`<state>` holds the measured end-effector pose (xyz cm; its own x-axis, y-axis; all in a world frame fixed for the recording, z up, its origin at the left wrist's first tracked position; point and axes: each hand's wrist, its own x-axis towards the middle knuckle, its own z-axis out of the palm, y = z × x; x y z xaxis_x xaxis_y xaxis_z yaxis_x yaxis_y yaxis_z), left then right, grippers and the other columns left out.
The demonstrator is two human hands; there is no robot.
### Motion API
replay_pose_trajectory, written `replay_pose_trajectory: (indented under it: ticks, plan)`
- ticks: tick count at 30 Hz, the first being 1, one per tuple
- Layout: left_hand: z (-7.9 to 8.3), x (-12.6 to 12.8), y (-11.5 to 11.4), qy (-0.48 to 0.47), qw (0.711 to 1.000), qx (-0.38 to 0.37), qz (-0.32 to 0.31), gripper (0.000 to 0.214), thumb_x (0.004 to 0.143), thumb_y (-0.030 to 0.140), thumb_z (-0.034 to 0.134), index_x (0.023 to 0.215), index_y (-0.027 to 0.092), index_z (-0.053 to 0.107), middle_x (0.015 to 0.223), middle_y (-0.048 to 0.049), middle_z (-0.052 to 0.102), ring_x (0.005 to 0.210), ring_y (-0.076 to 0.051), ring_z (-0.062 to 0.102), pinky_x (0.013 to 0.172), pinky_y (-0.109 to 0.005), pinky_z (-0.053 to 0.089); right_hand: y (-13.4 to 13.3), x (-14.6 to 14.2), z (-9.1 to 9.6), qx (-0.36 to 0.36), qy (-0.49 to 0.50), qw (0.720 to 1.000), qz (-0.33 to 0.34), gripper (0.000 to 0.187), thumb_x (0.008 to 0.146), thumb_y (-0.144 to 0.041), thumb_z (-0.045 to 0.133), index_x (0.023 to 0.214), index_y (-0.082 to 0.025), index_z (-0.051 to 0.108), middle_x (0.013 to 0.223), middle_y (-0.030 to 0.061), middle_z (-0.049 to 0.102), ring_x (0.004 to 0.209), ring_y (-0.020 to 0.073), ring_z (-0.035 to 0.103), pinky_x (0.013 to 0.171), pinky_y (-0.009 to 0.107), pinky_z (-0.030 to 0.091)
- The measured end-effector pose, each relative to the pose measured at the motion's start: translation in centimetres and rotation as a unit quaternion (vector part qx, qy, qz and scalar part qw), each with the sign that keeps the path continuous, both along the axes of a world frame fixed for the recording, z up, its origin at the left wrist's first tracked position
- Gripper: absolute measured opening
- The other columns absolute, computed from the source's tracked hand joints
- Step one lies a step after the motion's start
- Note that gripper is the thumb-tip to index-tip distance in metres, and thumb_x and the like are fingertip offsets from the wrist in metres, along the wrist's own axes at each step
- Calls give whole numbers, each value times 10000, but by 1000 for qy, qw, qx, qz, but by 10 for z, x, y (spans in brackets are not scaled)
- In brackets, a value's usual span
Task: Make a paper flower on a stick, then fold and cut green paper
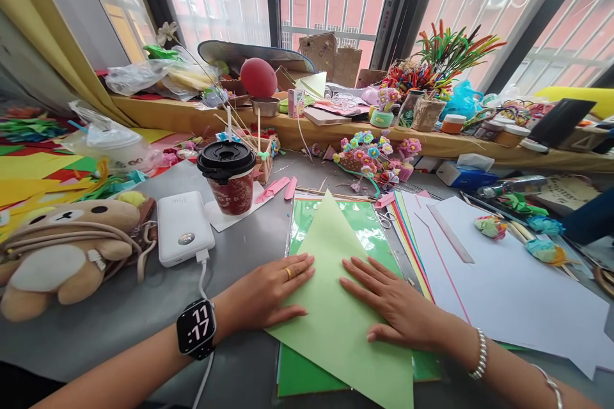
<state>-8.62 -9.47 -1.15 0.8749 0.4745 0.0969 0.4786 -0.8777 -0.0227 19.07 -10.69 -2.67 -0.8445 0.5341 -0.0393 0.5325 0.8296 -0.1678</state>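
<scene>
A light green paper (336,249) folded into a triangle lies on a glossy green paper pack (369,230) on the grey table (249,230). My left hand (268,294), with a ring and a smartwatch on the wrist, lies flat on the triangle's left edge, fingers stretched out. My right hand (393,303), with a bead bracelet, presses flat on the triangle's right side, fingers spread and pointing left. Neither hand grips anything.
A lidded paper cup (229,176) and a white power bank (183,227) with its cable stand to the left, beside a plush bear bag (62,249). White sheets (503,281) and coloured paper lie to the right. Paper flowers (371,153) and craft clutter fill the window ledge (192,116).
</scene>
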Motion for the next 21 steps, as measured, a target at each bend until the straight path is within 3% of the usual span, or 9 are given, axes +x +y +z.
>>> replay_pose_trajectory:
  ticks: [13,21]
  plan:
    - [2,0,1,-7,999,42,-12,479,838,370,392,1205,63,404,1253,-165,437,1166,-251,384,929,-364,398,-40,61,-1,-42,-8,998,-53,750,781,-559,374,1350,-193,51,1397,28,113,1266,254,103,1029,466,40]
    - [2,6,0,14,995,98,-8,429,830,330,422,1142,39,466,1177,-178,512,1100,-270,460,890,-375,433,-48,72,-6,-27,20,997,-68,771,753,-581,399,1348,-191,103,1386,34,170,1261,255,114,1023,465,27]
